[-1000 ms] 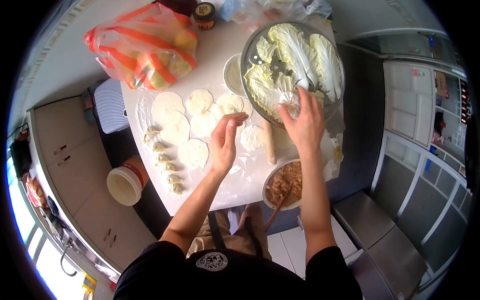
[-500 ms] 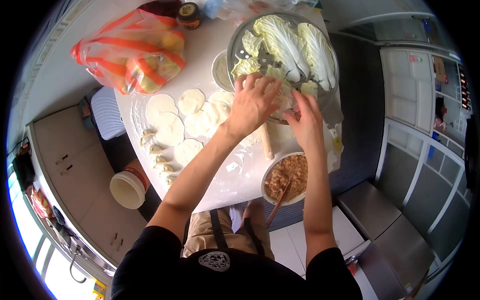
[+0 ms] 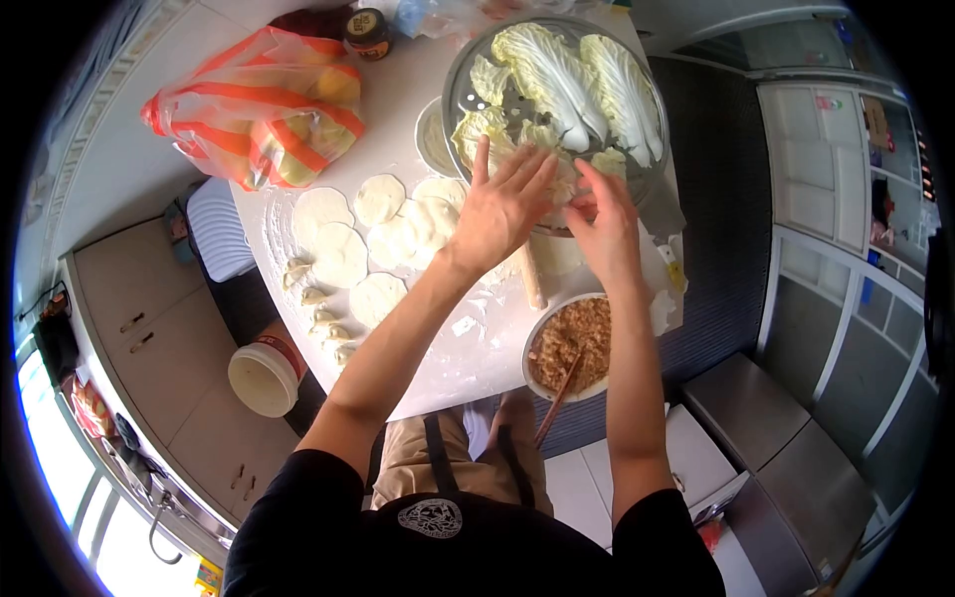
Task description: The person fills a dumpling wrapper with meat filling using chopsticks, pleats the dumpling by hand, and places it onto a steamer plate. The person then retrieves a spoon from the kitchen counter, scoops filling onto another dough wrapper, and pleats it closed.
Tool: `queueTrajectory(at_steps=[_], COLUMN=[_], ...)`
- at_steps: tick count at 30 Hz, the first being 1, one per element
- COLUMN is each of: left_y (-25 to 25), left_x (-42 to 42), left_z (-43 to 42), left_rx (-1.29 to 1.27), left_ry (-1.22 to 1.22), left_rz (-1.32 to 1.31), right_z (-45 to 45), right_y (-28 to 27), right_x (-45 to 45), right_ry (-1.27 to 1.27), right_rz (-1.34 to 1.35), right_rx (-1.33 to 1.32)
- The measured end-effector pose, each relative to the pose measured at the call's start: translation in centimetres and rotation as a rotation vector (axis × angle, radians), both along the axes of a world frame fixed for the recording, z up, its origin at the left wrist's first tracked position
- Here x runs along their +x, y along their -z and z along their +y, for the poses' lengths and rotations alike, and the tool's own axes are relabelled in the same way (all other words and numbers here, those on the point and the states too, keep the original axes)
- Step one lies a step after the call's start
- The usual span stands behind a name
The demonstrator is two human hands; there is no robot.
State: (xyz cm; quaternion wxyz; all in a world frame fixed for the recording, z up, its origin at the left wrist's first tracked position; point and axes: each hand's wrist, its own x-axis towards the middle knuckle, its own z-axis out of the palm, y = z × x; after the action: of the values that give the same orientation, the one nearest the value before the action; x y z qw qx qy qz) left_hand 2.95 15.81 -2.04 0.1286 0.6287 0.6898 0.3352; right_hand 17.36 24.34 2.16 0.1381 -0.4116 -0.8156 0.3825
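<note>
My left hand reaches over the near edge of a round perforated metal tray, palm down with its fingers spread. Beside it, my right hand hovers at the same edge, fingers partly curled and apart from the thumb. Pale leaf pieces lie under and between both hands, and the fingers hide part of them. Napa cabbage leaves cover the far side of the tray. Below the hands, a rolling pin lies on the floured table. A bowl of minced filling with chopsticks stands near my right forearm.
Round dough wrappers and a row of folded dumplings lie on the left of the table. Farther back are a striped plastic bag, a dark jar and a bowl partly under the tray. A bucket stands below.
My left fingers have straightened and spread out flatter. My right fingers have shifted slightly at the tray's edge. The whole view has tilted a little.
</note>
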Motion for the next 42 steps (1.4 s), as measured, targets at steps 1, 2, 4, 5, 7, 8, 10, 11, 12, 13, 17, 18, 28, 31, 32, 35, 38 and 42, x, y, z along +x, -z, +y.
queueTrajectory(at_steps=[1, 2, 4, 5, 7, 8, 10, 11, 12, 13, 17, 18, 28, 31, 32, 35, 38, 42], left_y=[0.1, 0.0, -0.3, -0.9, -1.7, -1.4, 0.7, 1.3, 1.9, 2.6, 5.2, 5.6, 5.7, 5.8, 5.6, 4.8, 4.0, 6.6], left_x=[0.1, 0.2, 0.3, 0.2, 0.0, 0.2, 0.9, 1.3, 1.6, 1.8, 2.1, 2.0, 0.5, 1.5, 1.9, 3.0, 4.3, 5.9], left_z=[-0.1, -0.1, -0.9, -1.7, -4.6, -6.7, -11.1, -13.3, -15.5, -17.6, -24.0, -24.8, -25.8, -26.9, -27.3, -28.7, -29.9, -31.3], left_rx=[0.010, 0.018, 0.049, 0.067, 0.118, 0.103, 0.096, 0.021, -0.052, -0.109, -0.243, -0.262, -0.229, -0.178, -0.163, -0.110, -0.039, 0.163], left_ry=[-0.002, -0.004, -0.020, -0.036, -0.107, -0.168, -0.281, -0.360, -0.438, -0.516, -0.752, -0.788, -1.012, -1.107, -1.122, -1.158, -1.176, -1.281], left_rz=[-0.014, -0.028, -0.082, -0.114, -0.197, -0.232, -0.299, -0.333, -0.366, -0.343, -0.296, -0.317, -0.541, -0.766, -0.838, -1.062, -1.303, -2.176], right_z=[-0.1, -0.1, -0.4, -0.7, -1.6, -2.3, -4.6, -6.1, -7.3, -8.6, -14.3, -16.0, -23.5, -24.1, -24.3, -25.0, -25.0, -24.9], right_y=[0.0, 0.1, -0.3, -1.2, -2.5, -3.0, -3.9, -4.2, -4.4, -4.0, 0.2, 2.6, 10.3, 11.5, 11.9, 12.5, 12.1, 9.1], right_x=[0.0, 0.0, -0.1, 0.0, 0.5, 0.9, 0.8, 0.9, 0.7, 0.4, -0.7, -0.7, -8.4, -9.5, -9.5, -9.4, -9.5, -9.0], right_ry=[0.005, 0.010, 0.045, 0.073, 0.101, 0.104, 0.161, 0.174, 0.186, 0.161, -0.028, -0.060, -0.156, -0.117, -0.113, -0.053, -0.082, -0.003], right_rz=[-0.009, -0.019, -0.022, -0.008, 0.021, 0.036, 0.073, 0.025, -0.023, -0.057, -0.125, -0.093, -0.254, -0.295, -0.309, -0.215, -0.060, 0.072], right_rx=[0.026, 0.051, 0.088, 0.095, 0.119, 0.143, 0.052, -0.026, -0.102, -0.160, -0.262, -0.311, -0.023, 0.021, 0.028, 0.044, 0.010, -0.494])
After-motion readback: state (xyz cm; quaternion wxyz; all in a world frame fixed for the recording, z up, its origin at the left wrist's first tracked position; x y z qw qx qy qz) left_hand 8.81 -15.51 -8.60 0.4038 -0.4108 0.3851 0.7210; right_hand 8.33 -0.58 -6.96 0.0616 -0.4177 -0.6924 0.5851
